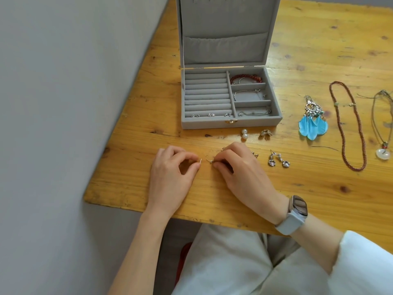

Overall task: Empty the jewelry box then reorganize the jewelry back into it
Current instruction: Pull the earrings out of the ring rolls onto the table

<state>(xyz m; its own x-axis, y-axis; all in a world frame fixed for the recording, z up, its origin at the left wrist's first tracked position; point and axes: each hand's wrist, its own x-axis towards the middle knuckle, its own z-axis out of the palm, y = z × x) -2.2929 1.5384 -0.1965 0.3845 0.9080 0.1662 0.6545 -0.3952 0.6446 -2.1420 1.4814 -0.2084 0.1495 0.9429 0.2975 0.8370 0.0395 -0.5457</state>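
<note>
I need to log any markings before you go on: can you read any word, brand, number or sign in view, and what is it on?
None can be read.
Watch on the right wrist: face dark, no digits show.
Jewelry box: gold clasp and grey lining show no lettering.

Matt grey velvety cloth jewelry box, glossy varnished knotty wood table, shiny pearl earrings at 6 o'clock of box

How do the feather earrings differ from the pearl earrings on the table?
The feather earrings are long, blue and dangling, lying right of the box; the pearl earrings are small, round and white, just in front of it. Both pairs lie on the table, not yet stored.
</note>
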